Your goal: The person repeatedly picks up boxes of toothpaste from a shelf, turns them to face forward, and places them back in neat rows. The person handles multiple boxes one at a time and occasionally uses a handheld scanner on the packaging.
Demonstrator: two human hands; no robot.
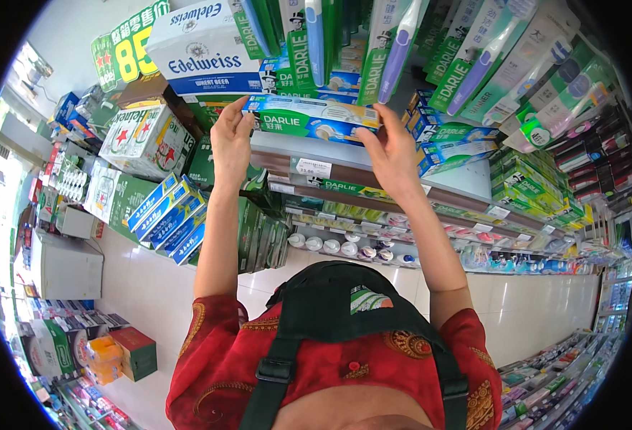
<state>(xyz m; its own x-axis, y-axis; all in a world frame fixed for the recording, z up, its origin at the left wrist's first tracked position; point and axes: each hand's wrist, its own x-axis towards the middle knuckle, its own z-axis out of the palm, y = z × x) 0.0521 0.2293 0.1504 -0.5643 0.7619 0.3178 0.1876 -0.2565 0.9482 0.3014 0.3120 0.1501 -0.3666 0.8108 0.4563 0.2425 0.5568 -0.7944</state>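
A blue and green Darlie toothpaste box (294,119) is held level between my two hands, just over the front of a grey store shelf (294,146). My left hand (232,140) grips its left end with thumb and fingers. At the right end, my right hand (394,150) has its thumb on the front face and its fingers at the upper corner. Similar boxes are stacked behind it, partly hidden. Toothbrush packs (396,54) hang above the box. More blue toothpaste boxes (458,134) lie on the shelf to the right of my right hand.
A white and blue Edelweiss beer carton (203,59) stands at the upper left, with a Heineken carton (146,140) farther left. Blue toothpaste boxes (170,215) lie on green cartons beside my left forearm. Green and yellow boxes (531,188) fill the right of the shelf. Lower shelves hold bottles (332,245).
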